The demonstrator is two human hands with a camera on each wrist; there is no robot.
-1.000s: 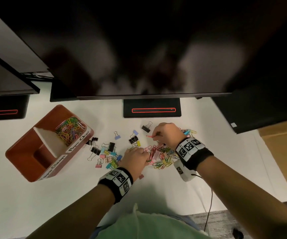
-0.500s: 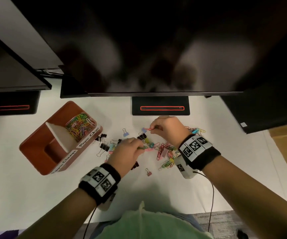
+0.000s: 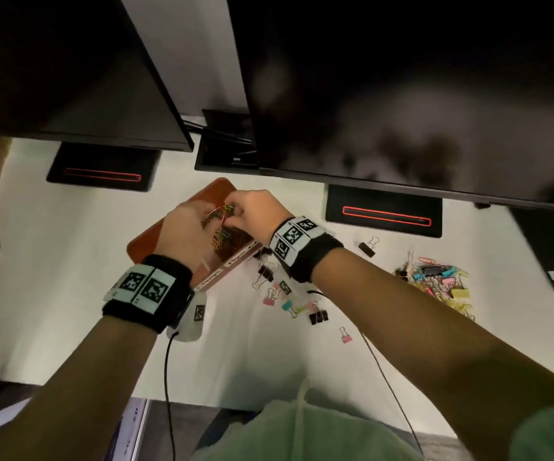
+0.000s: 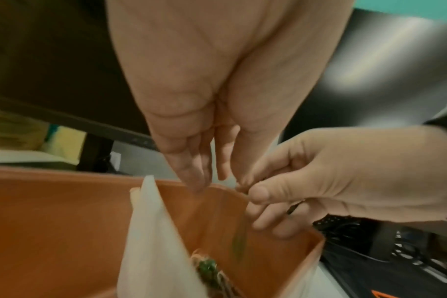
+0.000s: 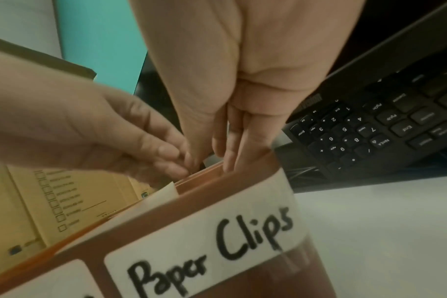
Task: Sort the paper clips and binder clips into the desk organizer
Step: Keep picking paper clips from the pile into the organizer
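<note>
Hands meet above desk organizer [image 3: 155, 239]: left hand [image 3: 185, 227] and right hand [image 3: 255, 211] pinch paper clips [image 3: 220, 212] over its far compartment; binder clips [image 3: 435, 277] lie rightward on open desk [image 3: 69, 261]. Left wrist: straight left fingers [image 4: 191, 173] at the rim, the clips unseen there. Right wrist: "Paper Clips" label [image 5: 217, 240] on the near wall.

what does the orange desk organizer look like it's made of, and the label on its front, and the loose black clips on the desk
Desk organizer: probably matte plastic; smooth, uniform orange walls with rounded edges.
Label: looks like white paper or tape, handwritten "Paper Clips" in black marker.
Black binder clips: likely painted metal bodies with bare wire handles; too small to be sure.
</note>
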